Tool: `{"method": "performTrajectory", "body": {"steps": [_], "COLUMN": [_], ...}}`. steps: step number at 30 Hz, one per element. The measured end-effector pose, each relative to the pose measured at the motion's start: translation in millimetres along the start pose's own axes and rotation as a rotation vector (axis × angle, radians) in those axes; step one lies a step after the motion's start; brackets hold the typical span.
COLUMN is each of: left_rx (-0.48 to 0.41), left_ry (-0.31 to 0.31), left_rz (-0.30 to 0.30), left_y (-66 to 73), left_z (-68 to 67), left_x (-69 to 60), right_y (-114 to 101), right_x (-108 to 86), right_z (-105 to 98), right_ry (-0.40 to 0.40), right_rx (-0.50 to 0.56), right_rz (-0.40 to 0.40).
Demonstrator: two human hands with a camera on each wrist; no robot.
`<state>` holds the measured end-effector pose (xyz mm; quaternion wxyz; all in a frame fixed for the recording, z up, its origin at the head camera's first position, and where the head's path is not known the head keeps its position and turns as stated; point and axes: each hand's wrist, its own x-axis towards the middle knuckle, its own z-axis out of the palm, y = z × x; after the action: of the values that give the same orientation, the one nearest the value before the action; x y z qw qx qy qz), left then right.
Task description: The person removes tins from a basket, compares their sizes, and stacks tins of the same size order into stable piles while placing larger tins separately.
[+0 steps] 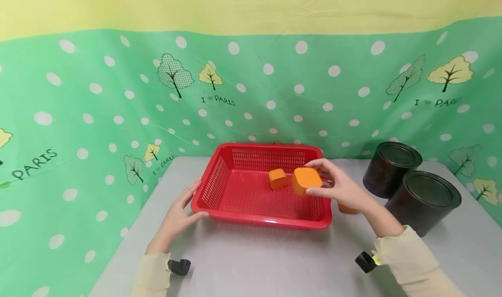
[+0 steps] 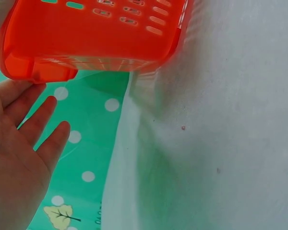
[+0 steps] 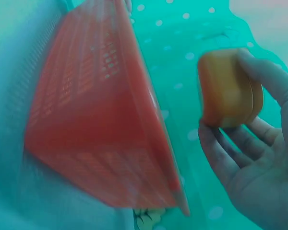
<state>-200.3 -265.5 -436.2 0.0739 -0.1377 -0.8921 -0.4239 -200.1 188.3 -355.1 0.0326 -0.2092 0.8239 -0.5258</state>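
Note:
A red plastic basket (image 1: 251, 218) with slotted walls stands on the table. Inside it lies an orange rounded block-shaped box (image 1: 277, 179). My right hand (image 1: 337, 184) pinches a second orange box (image 1: 307, 179) between thumb and fingers, above the basket's right side; a seam runs round this box (image 3: 228, 88) in the right wrist view. At the basket's left front corner, my left hand (image 1: 178, 216) touches the rim with thumb and fingertips. Its fingers look nearly straight in the left wrist view. Another orange thing (image 1: 348, 209) sits right of the basket, mostly hidden by my right hand.
Two dark cylindrical cans (image 1: 392, 166) stand close together at the right of the pale table (image 1: 266, 262). A green and yellow printed cloth (image 1: 251, 87) hangs behind the table and along its sides.

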Motion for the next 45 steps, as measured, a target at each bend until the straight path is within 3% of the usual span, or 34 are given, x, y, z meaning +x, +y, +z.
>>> {"method": "performTrajectory", "body": {"steps": [7,15,27,35,45], "left_rx": [0.004,0.027,0.044,0.034,0.028], "left_ry": [-0.006,-0.014,-0.015,-0.017,-0.022], "left_rz": [-0.009,-0.002,-0.002,0.003,-0.005], "left_y": [-0.1,-0.2,-2.8,-0.1,0.1], "left_z": [-0.4,-0.3,-5.6,-4.2,-3.4], "left_x": [2.7,3.8,3.7,4.4,4.7], "right_y": [7.1,24.1,44.1,54.1,74.2], "right_x": [-23.1,-53.2,-70.0,-71.0,-67.5], "right_z": [-27.2,-49.7,-52.9,-54.2,-52.8], "right_ry": [0.167,0.314,0.448,0.437,0.320], "right_rx": [-0.125,-0.146,-0.208,-0.228,-0.285], "right_rz": [0.085,0.065,0.172,0.198,0.280]}}
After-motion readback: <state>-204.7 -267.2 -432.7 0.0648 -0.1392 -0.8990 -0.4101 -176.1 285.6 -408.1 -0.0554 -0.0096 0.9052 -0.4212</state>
